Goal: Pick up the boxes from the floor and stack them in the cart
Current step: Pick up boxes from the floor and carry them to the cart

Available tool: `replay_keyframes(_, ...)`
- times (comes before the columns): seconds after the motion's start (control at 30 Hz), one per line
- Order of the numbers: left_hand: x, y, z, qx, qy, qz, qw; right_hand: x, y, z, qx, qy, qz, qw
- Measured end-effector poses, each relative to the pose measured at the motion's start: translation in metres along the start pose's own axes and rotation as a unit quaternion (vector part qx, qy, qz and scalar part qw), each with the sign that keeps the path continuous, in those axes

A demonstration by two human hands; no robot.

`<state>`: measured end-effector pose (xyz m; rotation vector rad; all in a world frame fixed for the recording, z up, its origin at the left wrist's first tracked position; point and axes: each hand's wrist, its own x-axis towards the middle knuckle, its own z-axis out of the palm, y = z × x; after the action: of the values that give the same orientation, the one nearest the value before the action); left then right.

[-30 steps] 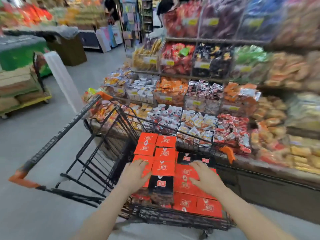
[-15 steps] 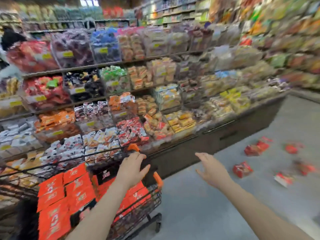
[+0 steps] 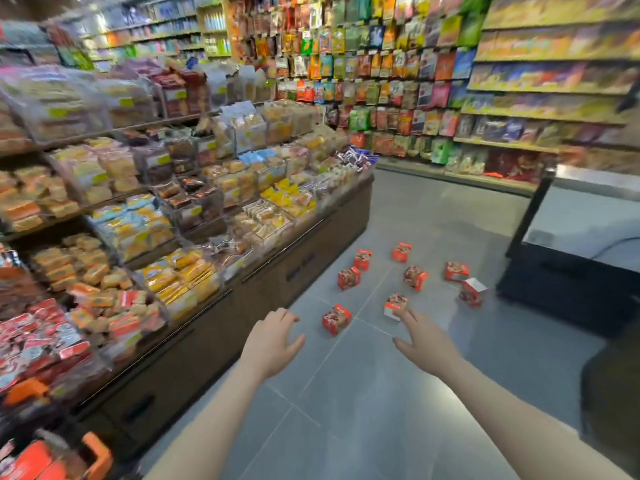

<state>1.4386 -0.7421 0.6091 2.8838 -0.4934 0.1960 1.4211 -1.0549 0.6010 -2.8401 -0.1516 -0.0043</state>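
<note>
Several small red boxes lie scattered on the grey tiled floor ahead; the nearest red box (image 3: 336, 319) sits between my hands, another box (image 3: 395, 306) just beyond my right fingertips, and further ones (image 3: 415, 277) behind. My left hand (image 3: 273, 341) and my right hand (image 3: 424, 342) are stretched forward above the floor with fingers spread, holding nothing. Only the orange corner of the cart (image 3: 95, 455), with red boxes stacked inside, shows at the bottom left.
A long snack display (image 3: 194, 209) with a dark wooden base runs along the left. A dark freezer cabinet (image 3: 575, 258) stands at the right. Shelves of packets (image 3: 398, 81) line the back wall. Open floor lies between display and freezer.
My view swung right from the cart toward the aisle floor. Both hands left the stacked boxes and cart rim and now reach forward toward the scattered boxes.
</note>
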Motion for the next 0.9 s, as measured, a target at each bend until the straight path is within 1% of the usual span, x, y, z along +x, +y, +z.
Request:
replay_keyframes(0.1,0.046,0.052,0.019,-0.021,-0.003,0.043,0.999,-0.008,0.061,-0.016,0.017,0.007,0.053,0.998)
replay_keyframes(0.2,0.089,0.090,0.036,-0.037,-0.027,0.069,0.997,-0.014,0.105,-0.029,0.029,0.026,0.098,0.994)
replay_keyframes(0.3,0.130,0.111,0.059,-0.053,-0.045,0.101,0.992,-0.011,0.138,-0.033,0.043,0.031,0.146,0.988)
replay_keyframes(0.4,0.169,0.124,0.081,-0.056,-0.063,0.121,0.989,0.004,0.164,-0.032,0.064,0.035,0.168,0.983)
replay_keyframes(0.57,0.246,0.124,0.114,-0.065,-0.075,0.136,0.986,0.058,0.202,-0.026,0.069,0.025,0.191,0.979)
replay_keyframes(0.73,0.343,0.097,0.132,-0.069,-0.097,0.141,0.983,0.142,0.234,-0.023,0.077,0.016,0.219,0.972)
replay_keyframes(0.9,0.427,0.070,0.156,-0.082,-0.117,0.143,0.979,0.212,0.252,-0.016,0.086,0.005,0.245,0.966)
